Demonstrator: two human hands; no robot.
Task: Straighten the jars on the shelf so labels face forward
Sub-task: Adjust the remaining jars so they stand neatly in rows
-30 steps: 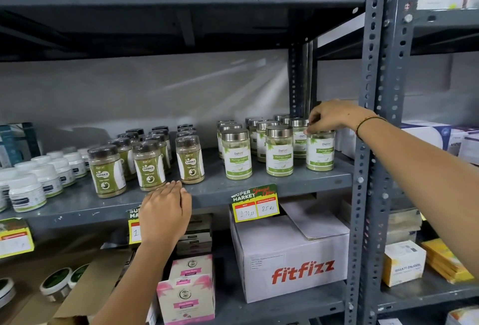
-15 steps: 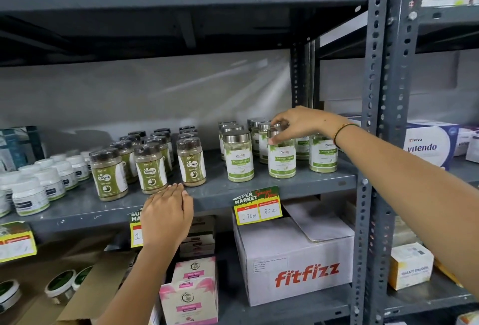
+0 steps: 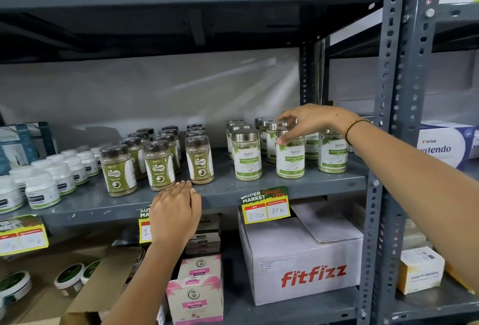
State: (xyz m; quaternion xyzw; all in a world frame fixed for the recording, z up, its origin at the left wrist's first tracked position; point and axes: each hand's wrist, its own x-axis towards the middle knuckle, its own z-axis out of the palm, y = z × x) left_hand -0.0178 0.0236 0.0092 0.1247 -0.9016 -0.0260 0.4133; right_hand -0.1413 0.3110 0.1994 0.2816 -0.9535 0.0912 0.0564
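Silver-lidded jars of green powder with white-and-green labels stand in rows on the right half of the grey middle shelf (image 3: pixel 259 190). My right hand (image 3: pixel 308 121) grips the lid of the middle front jar (image 3: pixel 290 158), whose label faces forward. The front jars to its left (image 3: pixel 246 155) and right (image 3: pixel 333 153) also show their labels. Brown-lidded Gaska jars (image 3: pixel 199 160) stand in rows left of centre; the left front one (image 3: pixel 118 171) is slightly turned. My left hand (image 3: pixel 175 212) rests flat on the shelf's front edge, fingers together, holding nothing.
White-lidded small jars (image 3: pixel 42 190) fill the shelf's far left. A yellow price tag (image 3: pixel 265 206) hangs from the edge. Below are a white fitfizz carton (image 3: pixel 305 260) and pink boxes (image 3: pixel 195 291). A perforated steel upright (image 3: pixel 388 143) stands right of the jars, with boxed goods beyond.
My right hand left the rightmost front jar and moved left onto the middle front jar's lid. My left hand stayed on the shelf edge.
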